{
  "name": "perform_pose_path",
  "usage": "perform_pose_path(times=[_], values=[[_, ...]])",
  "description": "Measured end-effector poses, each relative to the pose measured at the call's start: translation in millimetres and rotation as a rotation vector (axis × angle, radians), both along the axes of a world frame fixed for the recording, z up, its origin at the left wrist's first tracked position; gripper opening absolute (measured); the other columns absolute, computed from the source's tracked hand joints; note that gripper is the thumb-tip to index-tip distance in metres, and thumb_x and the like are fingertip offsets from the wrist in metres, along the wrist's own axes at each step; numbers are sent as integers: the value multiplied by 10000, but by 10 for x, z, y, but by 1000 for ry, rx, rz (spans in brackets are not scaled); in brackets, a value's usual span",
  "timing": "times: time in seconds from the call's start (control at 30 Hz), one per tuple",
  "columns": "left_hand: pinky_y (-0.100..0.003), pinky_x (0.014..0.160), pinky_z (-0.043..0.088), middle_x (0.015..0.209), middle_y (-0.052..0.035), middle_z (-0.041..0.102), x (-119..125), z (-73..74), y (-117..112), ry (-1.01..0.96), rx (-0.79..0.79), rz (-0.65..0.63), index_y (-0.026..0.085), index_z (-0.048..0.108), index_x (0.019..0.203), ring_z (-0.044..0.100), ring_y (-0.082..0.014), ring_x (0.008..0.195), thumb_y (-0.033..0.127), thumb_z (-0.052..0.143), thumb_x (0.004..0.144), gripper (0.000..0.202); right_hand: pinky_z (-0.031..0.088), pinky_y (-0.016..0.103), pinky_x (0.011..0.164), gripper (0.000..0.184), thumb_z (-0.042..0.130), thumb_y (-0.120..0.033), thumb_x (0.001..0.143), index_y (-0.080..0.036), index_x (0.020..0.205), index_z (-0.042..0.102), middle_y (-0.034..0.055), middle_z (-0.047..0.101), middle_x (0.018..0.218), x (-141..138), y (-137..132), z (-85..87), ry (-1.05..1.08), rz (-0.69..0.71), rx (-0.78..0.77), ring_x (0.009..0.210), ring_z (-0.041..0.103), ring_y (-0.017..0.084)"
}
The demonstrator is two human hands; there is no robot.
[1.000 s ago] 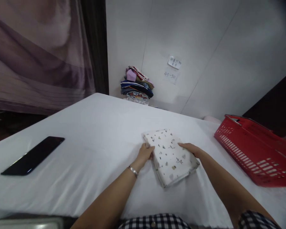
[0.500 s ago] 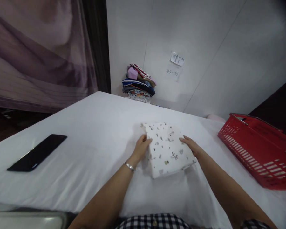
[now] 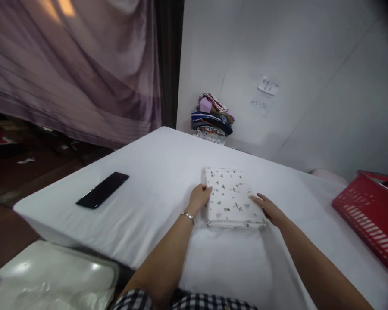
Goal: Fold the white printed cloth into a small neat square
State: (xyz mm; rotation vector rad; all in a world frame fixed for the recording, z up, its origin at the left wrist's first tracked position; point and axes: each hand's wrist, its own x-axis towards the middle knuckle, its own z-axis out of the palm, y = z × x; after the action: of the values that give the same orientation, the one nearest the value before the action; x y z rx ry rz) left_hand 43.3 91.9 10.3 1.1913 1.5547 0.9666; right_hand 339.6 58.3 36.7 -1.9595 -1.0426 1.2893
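A folded white cloth (image 3: 231, 198) with a small print of leaves and shapes rests flat on the white-covered table, its layered front fold facing me. At its left edge, my left hand (image 3: 200, 198) is closed on the cloth, the thumb on top and the other fingers partly hidden at the side. My right hand (image 3: 269, 209) grips the opposite edge, with its thumb over the print; its lower fingers are hard to see. A silver bracelet circles my left wrist.
A black flat slab (image 3: 103, 189) lies on the table (image 3: 148, 172) at left. To the right stands a red plastic basket (image 3: 371, 215). Stacked folded clothes (image 3: 211, 118) rise behind the far edge by the wall. A pale glossy seat (image 3: 54, 275) is at lower left.
The folded cloth has gone from tilted and slightly raised to lying flat and squared, both hands staying at its sides. My view has turned left, so everything appears shifted right.
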Motion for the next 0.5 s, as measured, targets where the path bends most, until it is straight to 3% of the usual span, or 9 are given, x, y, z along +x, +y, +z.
perform_pose_path(times=[0.1, 0.23, 0.5], values=[[-314, 742, 410, 862, -92, 671, -5, 97, -79, 176, 9, 4, 189, 594, 769, 597, -250, 880, 441, 623, 681, 269, 520, 300, 594, 806, 622, -612, 703, -279, 1377, 330, 106, 621, 1094, 46, -155, 22, -56, 23, -34, 784, 630, 212], [-287, 684, 415, 881, -73, 675, 13, 176, -164, 398, 15, -115, 208, 582, 831, 608, -230, 831, 511, 539, 732, 321, 518, 299, 536, 805, 631, -607, 691, -270, 1364, 345, 73, 635, 954, 29, -331, 19, -38, 32, -29, 668, 594, 181], [-302, 669, 431, 827, -97, 684, 2, 134, -216, 338, -10, -250, 183, 592, 668, 623, -260, 797, 513, 603, 660, 330, 478, 240, 505, 691, 632, -558, 707, -246, 1292, 434, 51, 640, 969, -21, -399, -102, -20, -18, 39, 660, 585, 151]])
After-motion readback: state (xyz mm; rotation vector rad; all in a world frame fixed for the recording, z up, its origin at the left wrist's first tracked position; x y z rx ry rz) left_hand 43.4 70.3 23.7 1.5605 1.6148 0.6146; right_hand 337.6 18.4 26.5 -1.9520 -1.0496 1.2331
